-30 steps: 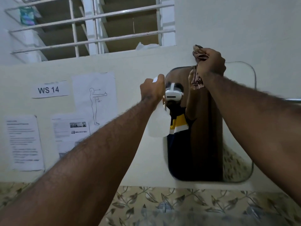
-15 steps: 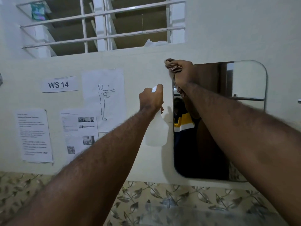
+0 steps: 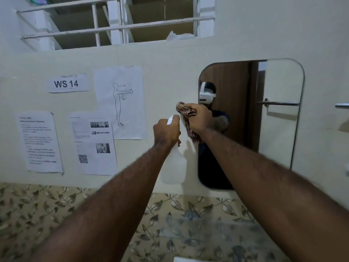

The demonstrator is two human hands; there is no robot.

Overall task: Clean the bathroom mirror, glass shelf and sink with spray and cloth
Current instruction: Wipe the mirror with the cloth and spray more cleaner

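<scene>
1. The mirror (image 3: 264,114) hangs on the cream wall (image 3: 170,59) and serves as the landmark.
2. The right hand (image 3: 198,118) sits at the mirror's left edge, about mid-height. Its fingers are clamped on a striped cloth (image 3: 186,112), which hangs down against that edge.
3. The left hand (image 3: 166,132) is just left of the mirror. Its fingers are wrapped round the neck of a white spray bottle (image 3: 173,167), held upright.
4. Paper sheets (image 3: 120,103) are taped to the wall well left of the mirror.

Two hands, one cloth (image 3: 186,112), one spray bottle (image 3: 174,167), one mirror (image 3: 279,114) (four wall papers)
</scene>
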